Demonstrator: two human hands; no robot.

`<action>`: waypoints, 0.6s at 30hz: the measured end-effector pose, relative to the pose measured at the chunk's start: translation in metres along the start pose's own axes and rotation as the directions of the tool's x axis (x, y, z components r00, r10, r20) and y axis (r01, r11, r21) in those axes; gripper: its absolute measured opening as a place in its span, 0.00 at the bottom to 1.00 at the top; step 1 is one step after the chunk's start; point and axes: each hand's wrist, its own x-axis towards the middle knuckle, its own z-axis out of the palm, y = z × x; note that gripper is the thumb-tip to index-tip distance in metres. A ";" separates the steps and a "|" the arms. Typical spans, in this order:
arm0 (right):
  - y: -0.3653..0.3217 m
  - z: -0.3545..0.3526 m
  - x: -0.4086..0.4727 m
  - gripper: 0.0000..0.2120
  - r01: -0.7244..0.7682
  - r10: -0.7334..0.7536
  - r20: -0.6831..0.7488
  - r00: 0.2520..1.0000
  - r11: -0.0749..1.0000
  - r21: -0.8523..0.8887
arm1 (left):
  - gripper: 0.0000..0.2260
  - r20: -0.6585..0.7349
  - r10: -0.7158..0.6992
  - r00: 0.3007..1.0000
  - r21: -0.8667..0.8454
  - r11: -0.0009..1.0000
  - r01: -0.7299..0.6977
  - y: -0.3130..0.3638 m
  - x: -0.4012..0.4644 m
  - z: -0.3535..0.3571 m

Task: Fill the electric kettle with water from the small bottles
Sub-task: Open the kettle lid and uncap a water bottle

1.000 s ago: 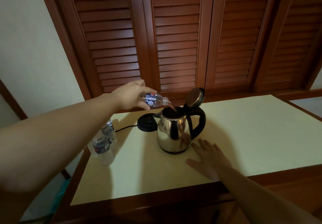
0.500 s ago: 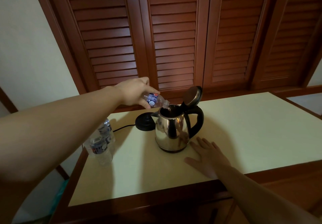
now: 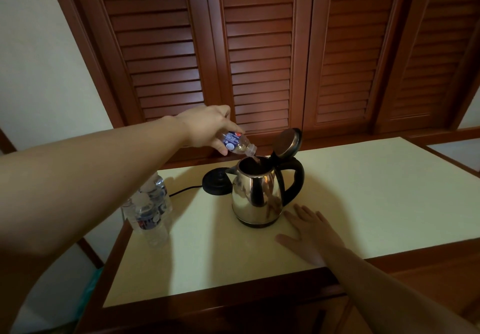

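The electric kettle [image 3: 255, 193] stands lid-up near the counter's [image 3: 363, 191] back edge, left of centre. Over the last second the small bottle [image 3: 237, 146] has tipped steeper, neck now just over the kettle's mouth, so pouring looks underway. The left hand [image 3: 207, 128] grips the bottle's base end from above, its neck pointing away toward the kettle. The right hand [image 3: 310, 232] lies flat, fingers spread, beside the kettle's base. Spare bottles [image 3: 150, 211] wait at the left edge

A single head-worn view is given, taken from above and in front of the kettle [image 3: 255, 196], facing forward and down across the table [image 3: 363, 191] toward the louvred doors [image 3: 259, 56] behind the kettle. The kettle is seen at arm's reach, near the frame's centre. No second view is given.
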 end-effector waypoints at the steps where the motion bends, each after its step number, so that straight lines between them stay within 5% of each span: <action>1: 0.000 0.000 0.000 0.43 -0.001 0.001 0.003 1.000 1.000 -0.001 | 0.34 0.004 0.004 1.000 0.017 1.000 -0.004 0.000 0.000 -0.002; 12: 0.001 0.002 0.001 0.45 -0.001 0.001 0.000 1.000 1.000 0.005 | 0.34 0.023 0.001 1.000 0.077 0.997 -0.003 0.004 -0.004 -0.010; 18: 0.001 0.002 0.000 0.44 0.004 -0.004 -0.010 1.000 1.000 0.017 | 0.34 -0.054 -0.192 0.980 -0.122 0.975 0.184 0.012 -0.021 0.017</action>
